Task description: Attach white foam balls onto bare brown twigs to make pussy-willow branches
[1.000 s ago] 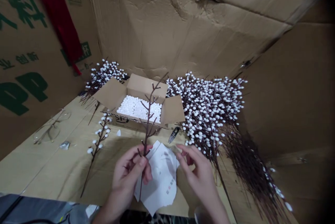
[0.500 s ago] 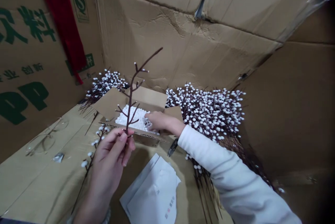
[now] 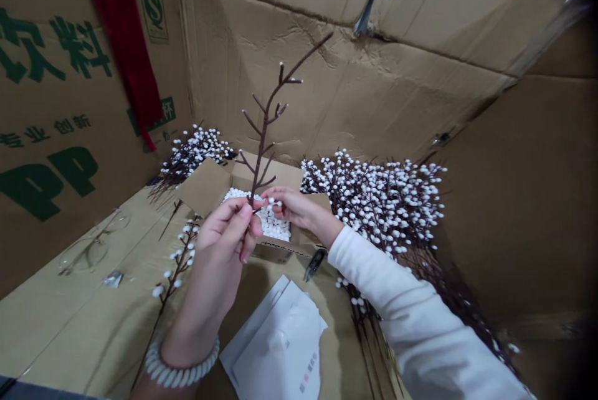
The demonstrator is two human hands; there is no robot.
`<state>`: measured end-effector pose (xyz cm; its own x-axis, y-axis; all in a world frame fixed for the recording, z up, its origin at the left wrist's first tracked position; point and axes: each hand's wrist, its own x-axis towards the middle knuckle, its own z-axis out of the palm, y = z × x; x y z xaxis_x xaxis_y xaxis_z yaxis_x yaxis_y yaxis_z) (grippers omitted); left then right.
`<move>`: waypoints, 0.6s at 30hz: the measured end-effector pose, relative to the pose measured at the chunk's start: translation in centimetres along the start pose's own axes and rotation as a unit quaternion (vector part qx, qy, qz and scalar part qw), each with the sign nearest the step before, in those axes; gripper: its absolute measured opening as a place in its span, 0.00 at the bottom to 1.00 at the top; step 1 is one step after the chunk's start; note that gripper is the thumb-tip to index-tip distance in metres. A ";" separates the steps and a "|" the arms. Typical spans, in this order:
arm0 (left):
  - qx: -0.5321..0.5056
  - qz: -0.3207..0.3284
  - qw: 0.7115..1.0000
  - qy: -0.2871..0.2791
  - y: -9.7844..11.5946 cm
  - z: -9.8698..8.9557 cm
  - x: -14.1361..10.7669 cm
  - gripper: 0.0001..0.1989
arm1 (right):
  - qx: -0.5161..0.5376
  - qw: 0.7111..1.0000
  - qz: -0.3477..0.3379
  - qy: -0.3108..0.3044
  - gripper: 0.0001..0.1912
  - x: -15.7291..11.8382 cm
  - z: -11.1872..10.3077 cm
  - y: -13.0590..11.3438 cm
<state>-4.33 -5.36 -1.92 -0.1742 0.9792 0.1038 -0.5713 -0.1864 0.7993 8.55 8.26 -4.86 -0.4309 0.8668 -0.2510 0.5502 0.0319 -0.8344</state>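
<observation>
A bare, dark brown branching twig (image 3: 264, 132) rises upright at the frame's centre, its tip leaning to the upper right. The left hand (image 3: 225, 233), its forearm coming up from the bottom centre-left, pinches the stem between thumb and fingers. The right hand (image 3: 301, 209) reaches in from the lower right, palm turned inward, its fingers closed on small round white balls (image 3: 273, 202) beside the twig's lower stem. Behind both hands, mid-frame, an open brown cardboard box (image 3: 205, 185) holds more white balls. Torn white paper (image 3: 280, 344) lies at bottom centre on the tan tabletop (image 3: 105, 331).
</observation>
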 end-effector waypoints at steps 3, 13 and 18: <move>-0.004 0.004 1.000 -0.005 0.2 0.2 -0.1 0.07 | 0.169 0.985 -0.009 0.029 0.12 -1.1 -0.6 -0.9; -0.034 -0.044 0.998 0.016 -0.1 -0.2 -2.1 0.08 | 0.568 0.823 0.003 0.020 0.18 -6.0 -0.3 -0.5; -0.051 -0.061 0.996 0.039 -0.4 -0.4 -3.3 0.09 | 0.666 0.745 0.016 0.035 0.14 -6.9 -0.5 0.3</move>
<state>-3.83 -8.57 -2.85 -0.1578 0.9867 -0.0396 -0.6691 -0.0773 0.7391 12.04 2.56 -3.19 -0.3696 0.8816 -0.2935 -0.6584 -0.4714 -0.5868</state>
